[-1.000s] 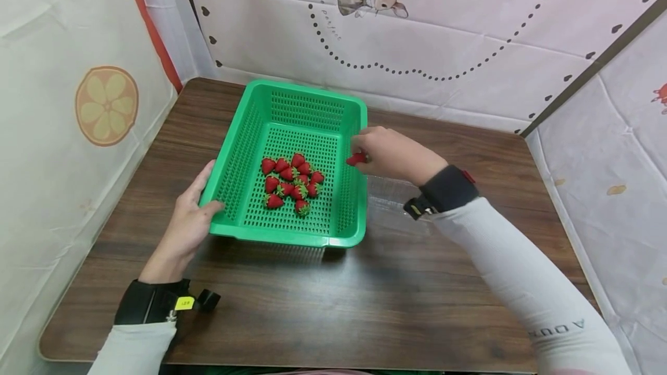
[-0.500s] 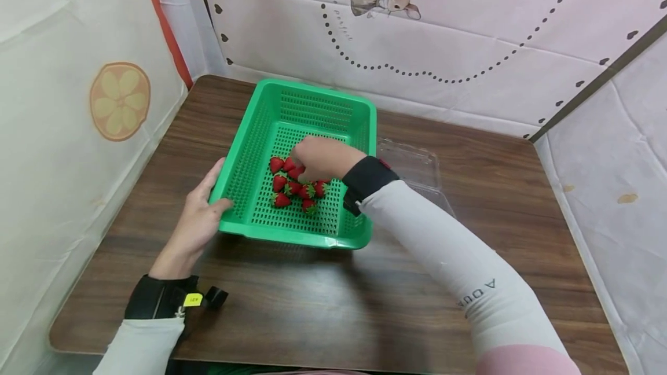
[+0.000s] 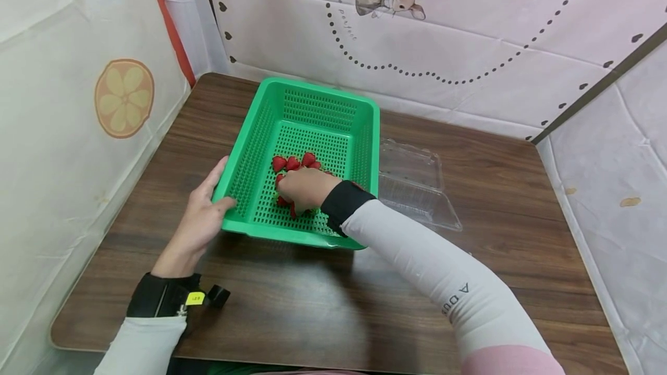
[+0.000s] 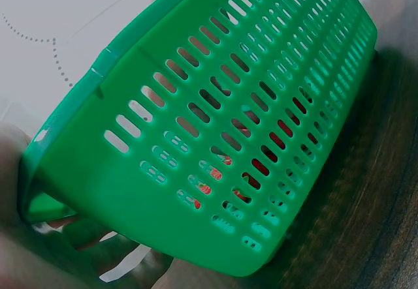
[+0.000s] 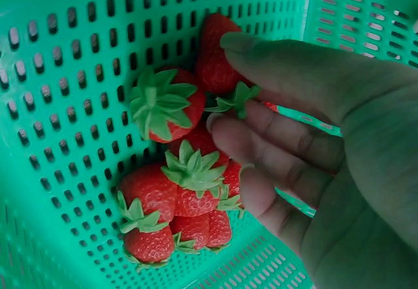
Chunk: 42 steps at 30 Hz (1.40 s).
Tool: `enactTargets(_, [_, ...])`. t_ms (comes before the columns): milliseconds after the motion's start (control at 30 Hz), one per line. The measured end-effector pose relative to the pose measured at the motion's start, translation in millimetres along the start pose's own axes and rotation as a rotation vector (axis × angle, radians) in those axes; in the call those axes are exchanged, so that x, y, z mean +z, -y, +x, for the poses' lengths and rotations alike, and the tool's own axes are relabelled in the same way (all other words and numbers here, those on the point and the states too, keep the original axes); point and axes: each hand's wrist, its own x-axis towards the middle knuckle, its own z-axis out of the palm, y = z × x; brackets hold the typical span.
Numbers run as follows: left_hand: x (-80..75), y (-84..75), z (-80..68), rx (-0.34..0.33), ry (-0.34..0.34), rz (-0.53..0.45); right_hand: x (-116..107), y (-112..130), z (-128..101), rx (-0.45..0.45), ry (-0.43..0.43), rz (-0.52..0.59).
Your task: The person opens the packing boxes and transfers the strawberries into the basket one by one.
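Head view: even, bright, diffuse light from above. Soft shadows under my basket (image 3: 292, 132) and right arm on the table (image 3: 292, 305). Mild sheen on the wood near the basket's near edge. Slight wide-angle bending at the edges; focus sharp. Left wrist view: basket wall sharp, my left hand (image 4: 19, 171) blurred, far left washed out. Right wrist view: green cast, strawberries (image 5: 163, 106) crisp, my right hand (image 5: 339, 171) dim and soft.

Head overhead; wrists close, sharing basket (image 3: 365, 132).
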Motion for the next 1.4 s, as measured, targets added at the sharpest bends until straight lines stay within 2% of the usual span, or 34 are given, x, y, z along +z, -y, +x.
enactTargets(133, [0.8,0.4,0.3,0.001,0.003,0.003,1.6,-2.8,-4.1,-0.022,-0.038,0.039])
enactTargets(367, [0.4,0.7,0.9,-0.008,0.006,-0.001,-9.0,-15.2,-22.6,-0.024,-0.109,0.207])
enactTargets(567, [0.2,0.9,1.2,-0.009,0.008,0.006,-18.5,-26.5,-57.4,-0.019,-0.188,0.25])
enactTargets(700, [-1.8,0.5,2.5,-0.009,0.016,0.025,-16.7,-34.4,-90.0,0.01,-0.282,0.278])
enactTargets(933, [-10.7,1.6,6.6,-0.018,0.026,0.066,7.8,-46.8,-147.4,0.116,-0.504,0.337])
enactTargets(1033, [-15.8,2.8,7.5,-0.02,0.023,0.089,23.1,-47.7,-166.9,0.158,-0.566,0.332])
enactTargets(1233, [-27.0,7.5,6.7,-0.02,0.025,0.126,50.8,-47.5,-195.8,0.259,-0.608,0.341])
enactTargets(1400, [-34.5,11.8,5.7,-0.043,0.042,0.116,66.5,-48.2,-205.3,0.295,-0.649,0.402])
